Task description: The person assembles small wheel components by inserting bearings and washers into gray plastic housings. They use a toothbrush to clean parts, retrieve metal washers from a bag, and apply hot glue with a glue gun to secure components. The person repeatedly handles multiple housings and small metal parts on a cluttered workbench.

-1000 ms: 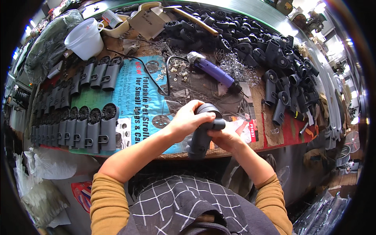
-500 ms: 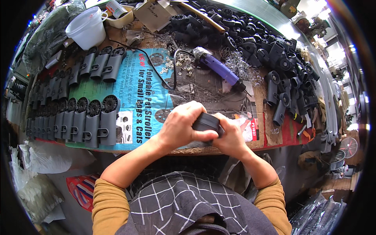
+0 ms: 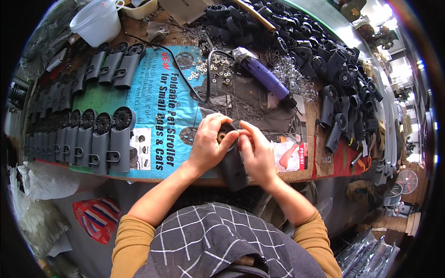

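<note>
At the lower centre of the frame, both hands grasp a dark plastic bracket (image 3: 230, 160) that hangs over the near edge of the counter (image 3: 301, 173). The left hand (image 3: 208, 144) wraps the bracket's round upper end, thumb and fingers curled about it. The right hand (image 3: 257, 153) closes on the other side, its fingertips meeting at a small brown ring (image 3: 222, 136) set in the round face. Both hands are clenched on the part, neither free.

The work in hand seems to be seating that ring in the round end. To do it well, the left hand should likely keep the bracket steady and its face turned up toward the eyes, while the right fingertips press the ring in squarely, not tilted, until it sits flush. The lower body of the bracket has no support, so a firm hold matters.

Further up, the centre of the frame shows a blue printed sheet (image 3: 153, 125) spread on the counter. Two rows of finished grey brackets (image 3: 92, 141) lie at the left. Loose small washers (image 3: 215, 69) are scattered above the hands, near a purple power tool (image 3: 264, 78) with its black cord. A heap of black parts (image 3: 333, 65) fills the upper right, and a white tub (image 3: 95, 21) stands at the upper left.
</note>
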